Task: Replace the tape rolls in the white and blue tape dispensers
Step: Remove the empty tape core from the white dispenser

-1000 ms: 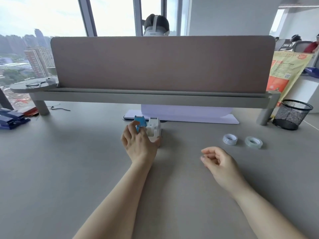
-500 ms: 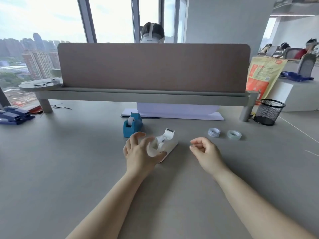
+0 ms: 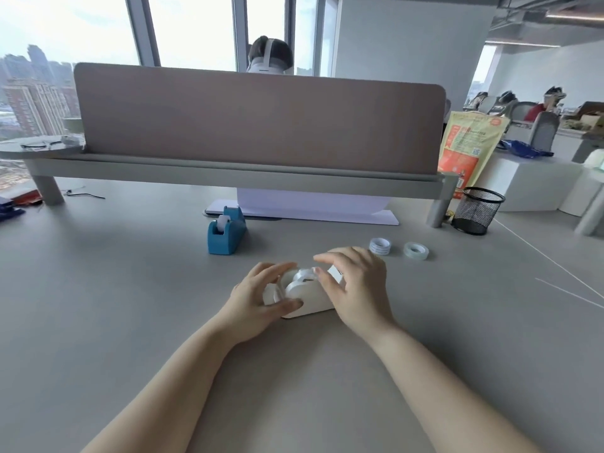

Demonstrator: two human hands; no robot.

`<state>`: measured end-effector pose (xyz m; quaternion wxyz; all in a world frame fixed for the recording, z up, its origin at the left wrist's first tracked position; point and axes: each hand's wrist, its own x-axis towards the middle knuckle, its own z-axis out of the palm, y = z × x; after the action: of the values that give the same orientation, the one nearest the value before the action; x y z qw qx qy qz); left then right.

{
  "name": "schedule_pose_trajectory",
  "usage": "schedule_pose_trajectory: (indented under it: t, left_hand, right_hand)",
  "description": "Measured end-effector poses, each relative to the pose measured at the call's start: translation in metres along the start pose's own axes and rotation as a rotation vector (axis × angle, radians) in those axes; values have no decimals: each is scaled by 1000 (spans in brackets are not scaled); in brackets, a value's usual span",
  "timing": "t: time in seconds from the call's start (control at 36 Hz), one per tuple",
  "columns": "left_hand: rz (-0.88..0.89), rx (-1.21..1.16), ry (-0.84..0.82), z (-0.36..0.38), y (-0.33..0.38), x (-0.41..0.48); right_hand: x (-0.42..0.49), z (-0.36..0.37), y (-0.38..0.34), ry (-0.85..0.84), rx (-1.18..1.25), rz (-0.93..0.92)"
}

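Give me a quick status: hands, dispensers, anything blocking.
Left hand grips white tape dispenser on the desk; right hand at its roll. Blue tape dispenser untouched behind. Two spare tape rolls wait right. Nothing in the way.

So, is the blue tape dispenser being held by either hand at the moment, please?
No, the blue tape dispenser stands alone while both hands grip the white dispenser.

**Open desk near, clutter beyond**

The grey desk lies bare on either side of both forearms. Farther off stand the blue tape dispenser, two tape rolls and a mesh cup; the divider panel walls off the back.
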<state>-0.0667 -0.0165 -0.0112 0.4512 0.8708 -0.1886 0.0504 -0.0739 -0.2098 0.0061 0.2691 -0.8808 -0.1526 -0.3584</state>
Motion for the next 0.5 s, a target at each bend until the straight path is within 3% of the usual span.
schedule_pose_trajectory:
  t: [0.11, 0.5]
  left_hand:
    - [25, -29, -29, -1, -2, 2]
    - [1, -62, -32, 1, -5, 4]
  right_hand:
    - [16, 0, -4, -96, -100, -69]
    - [9, 4, -4, -129, -107, -46]
